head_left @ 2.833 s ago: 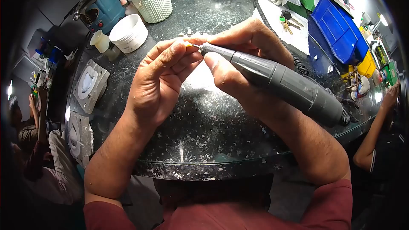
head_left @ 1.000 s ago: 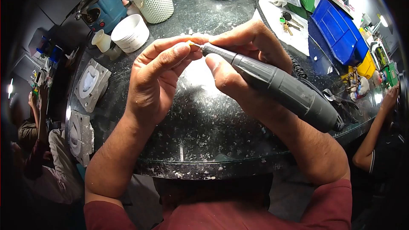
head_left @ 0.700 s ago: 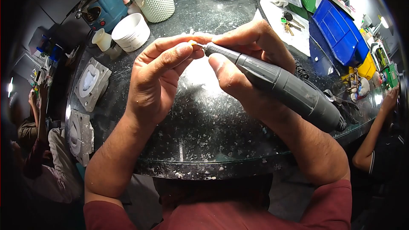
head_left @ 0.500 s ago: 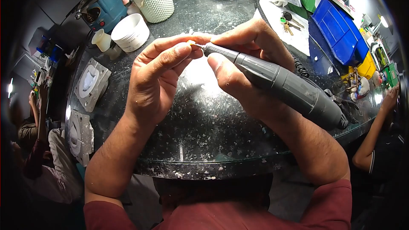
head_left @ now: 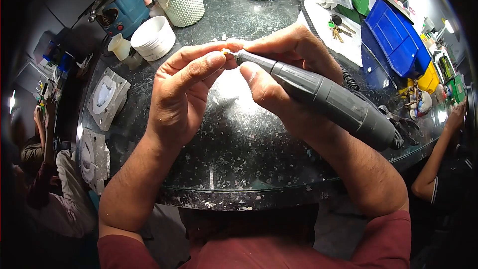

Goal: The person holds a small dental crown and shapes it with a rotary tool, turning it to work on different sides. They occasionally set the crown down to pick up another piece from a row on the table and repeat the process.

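Observation:
A small yellowish piece is pinched between the thumb and fingers of my left hand, above the dark, speckled table. My right hand is closed around the front of a dark grey handpiece, whose thick body slants down to the right. The handpiece's narrow tip points left and meets the small piece or lies very close to it; the exact contact is too small to tell. A coiled cord shows behind my right hand.
Two plaster moulds lie at the left. Behind them stand a white tub, a tool basket and a blue machine. Keys, a blue bin and another person's arm are at the right.
The handpiece and my right hand have shifted very slightly left, with the handpiece's rear end a little lower. My left hand has hardly moved.

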Demonstrator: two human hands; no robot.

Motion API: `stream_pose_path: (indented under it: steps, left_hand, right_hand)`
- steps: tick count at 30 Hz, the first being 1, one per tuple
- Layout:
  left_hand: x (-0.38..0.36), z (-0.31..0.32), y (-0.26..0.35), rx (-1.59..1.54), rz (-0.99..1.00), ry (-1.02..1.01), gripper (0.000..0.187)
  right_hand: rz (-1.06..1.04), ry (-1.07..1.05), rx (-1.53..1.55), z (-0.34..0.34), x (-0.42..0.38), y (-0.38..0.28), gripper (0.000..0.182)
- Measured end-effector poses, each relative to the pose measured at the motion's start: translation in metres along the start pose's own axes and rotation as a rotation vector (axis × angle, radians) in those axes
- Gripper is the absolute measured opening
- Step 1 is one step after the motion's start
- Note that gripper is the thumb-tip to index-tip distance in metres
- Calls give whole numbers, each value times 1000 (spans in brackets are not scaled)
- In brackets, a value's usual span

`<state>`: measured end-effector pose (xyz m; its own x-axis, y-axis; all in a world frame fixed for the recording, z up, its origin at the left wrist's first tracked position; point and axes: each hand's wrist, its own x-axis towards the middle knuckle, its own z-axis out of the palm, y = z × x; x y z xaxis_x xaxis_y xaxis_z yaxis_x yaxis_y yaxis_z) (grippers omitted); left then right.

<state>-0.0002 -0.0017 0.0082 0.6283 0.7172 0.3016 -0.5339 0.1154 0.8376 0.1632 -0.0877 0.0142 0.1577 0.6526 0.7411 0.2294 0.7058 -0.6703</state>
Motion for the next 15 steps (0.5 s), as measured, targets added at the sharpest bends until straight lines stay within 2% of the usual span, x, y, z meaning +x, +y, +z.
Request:
stream_pose_path:
  steps: [15]
  left_hand:
    - [0,3,1,-41,-29,4,21]
  right_hand:
    - [23,9,15,0,0,-3,16]
